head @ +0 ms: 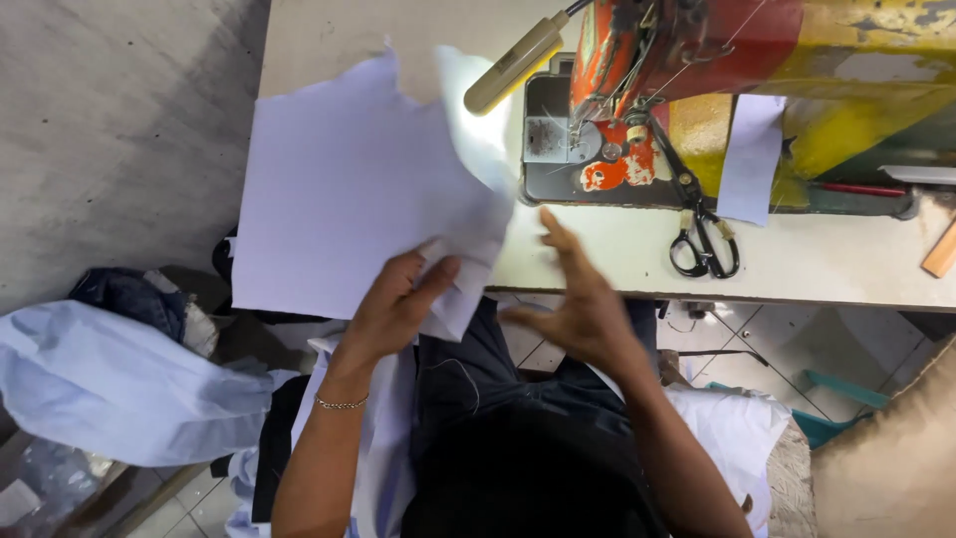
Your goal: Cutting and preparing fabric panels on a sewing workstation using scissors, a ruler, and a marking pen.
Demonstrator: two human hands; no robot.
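My left hand (398,299) grips the lower right corner of a pale lilac cut piece of fabric (349,189), thumb on top, and the piece spreads over the left part of the white sewing table (827,264). A thin bracelet circles that wrist. My right hand (578,299) hovers open and blurred at the table's front edge, fingers spread, holding nothing, just right of the fabric. Behind it stands a worn red and yellow sewing machine (697,60) with its needle area (583,130) lit by a small lamp (513,65).
Black-handled scissors (702,234) lie on the table by the machine, beside a small pale fabric strip (752,159). Light blue garments (119,384) are piled at my left, white cloth (732,428) at my right. Dark fabric covers my lap. A wooden piece (941,251) rests far right.
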